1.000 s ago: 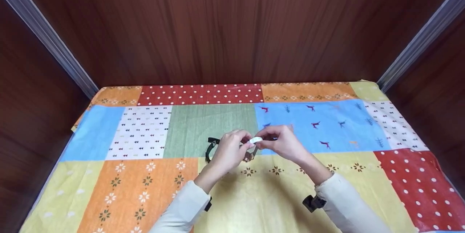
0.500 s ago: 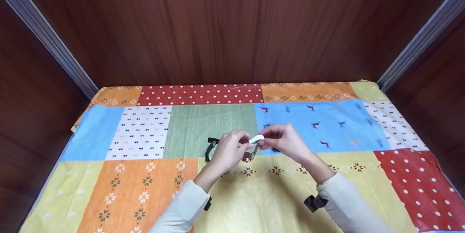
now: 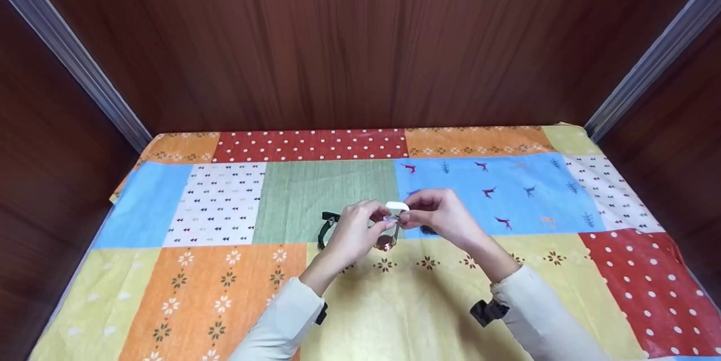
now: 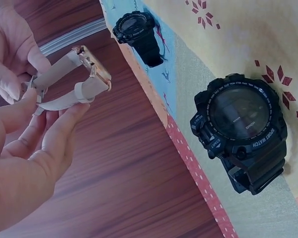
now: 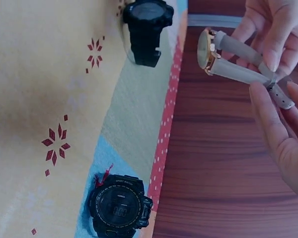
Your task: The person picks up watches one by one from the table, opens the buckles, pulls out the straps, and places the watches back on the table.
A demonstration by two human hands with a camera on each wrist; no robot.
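Both hands are raised over the cloth around one watch with a pale strap and gold-coloured case. The left hand [image 3: 352, 234] pinches one strap part, its fingers under the strap [image 4: 59, 102] in the left wrist view. The right hand [image 3: 445, 217] pinches the strap near the buckle [image 4: 34, 90]. In the right wrist view the two strap parts meet at the buckle, and a holed strap end [image 5: 282, 97] sticks out past it. The gold case [image 5: 206, 49] hangs at the far end of the loop, also below the fingers in the head view.
Two black sport watches lie on the patchwork cloth [image 3: 214, 293]: one [image 4: 240, 114] left of the hands, partly behind the left hand in the head view, the other [image 5: 119, 204] by the right hand. Brown wood-grain panels [image 3: 338, 40] stand behind and at both sides.
The right hand has moved slightly up and right. The white strap part between the fingers has risen and now arches above them, and the gold case shows more below.
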